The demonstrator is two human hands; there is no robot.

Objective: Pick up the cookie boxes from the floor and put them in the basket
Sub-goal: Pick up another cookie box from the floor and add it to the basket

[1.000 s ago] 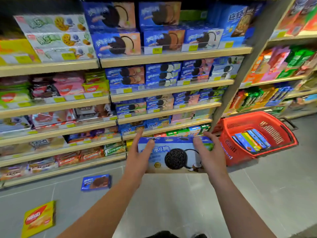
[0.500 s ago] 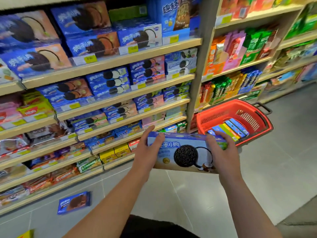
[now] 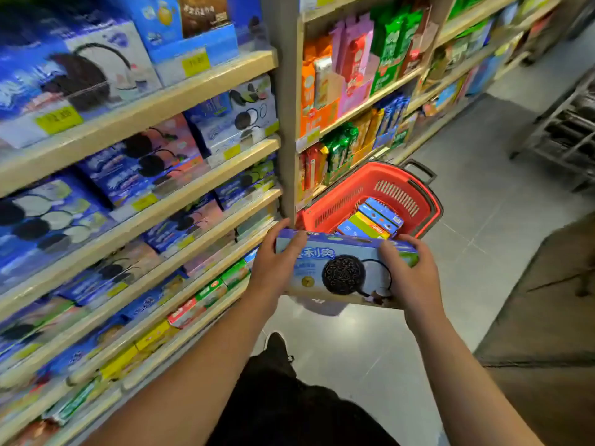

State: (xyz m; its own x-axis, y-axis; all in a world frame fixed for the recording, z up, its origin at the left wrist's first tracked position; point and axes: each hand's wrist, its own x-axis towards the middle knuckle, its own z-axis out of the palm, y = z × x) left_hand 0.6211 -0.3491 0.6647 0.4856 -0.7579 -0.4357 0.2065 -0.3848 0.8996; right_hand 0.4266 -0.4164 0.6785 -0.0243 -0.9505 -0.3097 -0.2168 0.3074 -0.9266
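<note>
The left hand (image 3: 273, 265) grips the left end of a pale blue cookie box (image 3: 341, 272), thumb across its front face and fingers curled over the top edge; the right hand (image 3: 413, 278) grips the right end the same way, thumb on the front beside the printed black sandwich cookie. The box is held level in the air between both hands, front face toward the camera, above the grey floor (image 3: 483, 252). At about 1 o'clock from the box, just beyond its top edge, stands a red basket (image 3: 338, 204) on the floor, its black handle (image 3: 420, 170) folded back at the far rim. Inside the basket lie several boxes (image 3: 373, 220), blue ones and a yellow-green one, packed side by side on edge. From 7 o'clock round to 12 o'clock run wooden shelves (image 3: 154, 101) stacked with blue cookie packs and yellow price tags; at 1 o'clock further shelves carry orange, pink and green packets. At 2 o'clock, well apart, stands a metal rack (image 3: 566, 130). At 6 o'clock the person's dark trousers and one shoe (image 3: 277, 346) show.
</note>
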